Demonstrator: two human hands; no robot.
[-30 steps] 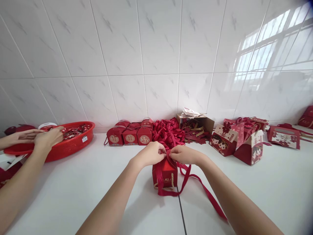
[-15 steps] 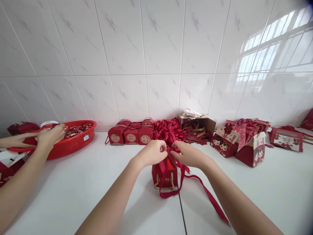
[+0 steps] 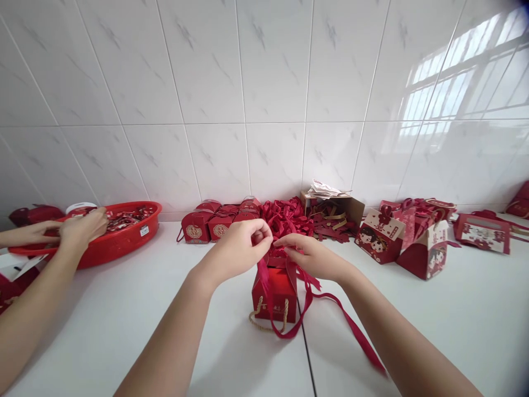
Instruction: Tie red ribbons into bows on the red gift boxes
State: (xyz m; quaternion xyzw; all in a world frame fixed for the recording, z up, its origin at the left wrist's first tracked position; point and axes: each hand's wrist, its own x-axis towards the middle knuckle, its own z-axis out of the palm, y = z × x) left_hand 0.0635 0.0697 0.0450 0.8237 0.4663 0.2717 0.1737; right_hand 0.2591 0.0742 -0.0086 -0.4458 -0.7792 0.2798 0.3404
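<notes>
A small red gift box point(image 3: 275, 295) stands upright on the table before me, a twisted gold cord handle hanging on its near face. Above its top, my left hand point(image 3: 243, 245) pinches a dark red ribbon point(image 3: 266, 289) that drops down the box front. My right hand point(image 3: 312, 255) is at the right of the box top with its fingers closed on the ribbon there; its fingertips partly hide the hold. The ribbon loops below the box and one end trails to the right along the table.
A co-worker's hands point(image 3: 80, 229) reach into a red basin point(image 3: 119, 242) of small wrapped packets at left. Red boxes point(image 3: 197, 227), a ribbon heap point(image 3: 285, 218) and an open carton point(image 3: 353, 212) line the wall. House-shaped printed boxes point(image 3: 380, 236) stand at right.
My left hand has moved up and left, drawing the ribbon with it. The box top shows more, and the box has shifted slightly left; its cord handle swings out leftward.
</notes>
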